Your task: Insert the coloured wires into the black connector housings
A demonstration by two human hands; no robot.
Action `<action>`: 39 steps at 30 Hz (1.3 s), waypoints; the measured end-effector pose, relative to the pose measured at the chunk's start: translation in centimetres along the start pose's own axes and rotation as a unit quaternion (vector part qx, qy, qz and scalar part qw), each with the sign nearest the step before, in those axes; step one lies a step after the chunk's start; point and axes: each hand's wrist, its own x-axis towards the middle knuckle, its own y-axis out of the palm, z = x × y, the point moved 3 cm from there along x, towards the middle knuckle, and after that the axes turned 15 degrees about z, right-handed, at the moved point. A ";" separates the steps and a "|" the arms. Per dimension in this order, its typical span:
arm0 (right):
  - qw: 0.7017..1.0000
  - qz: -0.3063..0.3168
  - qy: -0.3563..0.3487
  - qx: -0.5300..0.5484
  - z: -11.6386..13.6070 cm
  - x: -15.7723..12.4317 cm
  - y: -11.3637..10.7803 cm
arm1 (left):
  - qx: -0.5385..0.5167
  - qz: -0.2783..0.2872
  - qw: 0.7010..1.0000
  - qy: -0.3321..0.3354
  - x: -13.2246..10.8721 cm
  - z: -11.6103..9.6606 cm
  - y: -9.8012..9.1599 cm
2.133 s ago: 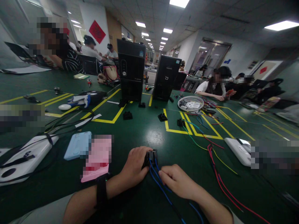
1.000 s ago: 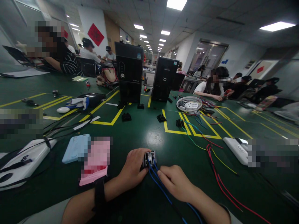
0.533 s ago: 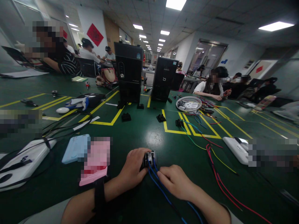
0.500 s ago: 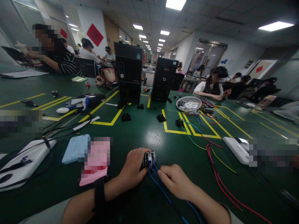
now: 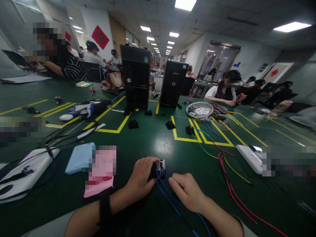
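Note:
My left hand (image 5: 140,180) is closed around a small black connector block (image 5: 159,167) held just above the green table (image 5: 158,138). Several blue wires (image 5: 170,200) run from the block back toward me. My right hand (image 5: 187,191) sits right behind the block, its fingers curled and pinching the blue wires near where they enter it. A dark band wraps my left wrist.
A pink card (image 5: 101,172) and a light blue case (image 5: 80,157) lie to the left, beside a white device (image 5: 22,171). Loose red wires (image 5: 229,184) and a white box (image 5: 250,154) lie to the right. Two black computer towers (image 5: 137,77), small black connectors (image 5: 133,124) and a white fan grille (image 5: 199,109) stand farther back. Other people sit at the table's far sides.
The connector block has turned slightly in my left hand, showing a lighter face. My right hand has drawn back a little along the blue wires.

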 end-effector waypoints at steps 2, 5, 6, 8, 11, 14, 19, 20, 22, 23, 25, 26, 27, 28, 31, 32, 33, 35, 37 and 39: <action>1.000 0.001 -0.001 -0.006 0.0 0.0 -0.1 | 0.000 -0.001 1.000 -0.001 0.0 0.0 0.0; 0.997 0.034 0.024 -0.072 -0.2 0.2 0.2 | -0.001 -0.003 1.000 0.002 -0.1 0.1 0.1; 0.993 0.046 0.037 -0.102 -0.3 0.2 0.3 | -0.001 -0.002 1.000 0.003 -0.1 0.1 0.1; 0.986 0.058 0.053 -0.149 -0.4 0.1 0.3 | -0.001 0.000 1.000 0.005 -0.2 0.0 0.1; 0.987 0.043 0.048 -0.144 -0.2 0.0 0.1 | -0.003 0.002 1.000 -0.002 -0.1 -0.1 0.0; 0.996 0.012 0.026 -0.082 0.1 -0.2 -0.4 | -0.003 0.005 1.000 -0.007 0.0 -0.2 -0.1; 0.999 0.015 0.006 -0.050 0.2 -0.1 -0.5 | 0.003 0.003 1.000 -0.001 0.0 -0.3 -0.1; 0.998 0.028 0.011 -0.061 0.1 0.0 -0.4 | 0.003 0.003 1.000 0.001 0.0 -0.2 -0.1; 0.994 0.055 0.031 -0.088 -0.2 0.1 -0.1 | 0.005 0.004 1.000 0.004 0.0 -0.2 0.0; 0.992 0.066 0.040 -0.099 -0.3 0.2 -0.1 | 0.005 0.004 1.000 0.004 0.0 -0.2 0.0; 0.990 0.075 0.051 -0.109 -0.4 0.2 0.0 | 0.007 0.002 1.000 0.003 0.0 -0.1 0.1; 0.990 0.074 0.051 -0.107 -0.4 0.3 -0.1 | 0.007 0.000 1.000 0.001 0.0 -0.1 0.1; 0.991 0.069 0.046 -0.100 -0.3 0.3 -0.2 | 0.006 -0.001 1.000 0.000 0.0 0.0 0.1; 0.994 0.061 0.037 -0.089 -0.2 0.3 -0.2 | 0.006 -0.002 1.000 0.000 0.0 0.0 0.1; 0.999 0.024 -0.005 -0.043 0.1 0.2 -0.5 | 0.004 0.004 1.000 0.002 0.1 0.0 0.1; 0.999 0.014 -0.016 -0.031 0.2 0.1 -0.5 | 0.003 0.006 1.000 0.003 0.1 0.0 0.1; 0.999 0.008 -0.024 -0.024 0.3 0.1 -0.5 | 0.003 0.005 1.000 0.003 0.1 0.0 0.0; 0.999 0.005 -0.031 -0.020 0.3 0.1 -0.4 | 0.003 0.004 1.000 0.001 0.1 -0.1 0.0; 0.999 0.019 -0.030 -0.030 0.2 0.1 -0.3 | 0.003 0.004 1.000 0.001 0.0 -0.1 0.0; 0.997 0.047 -0.012 -0.052 -0.1 0.2 -0.2 | 0.002 0.004 1.000 0.002 0.0 -0.1 0.0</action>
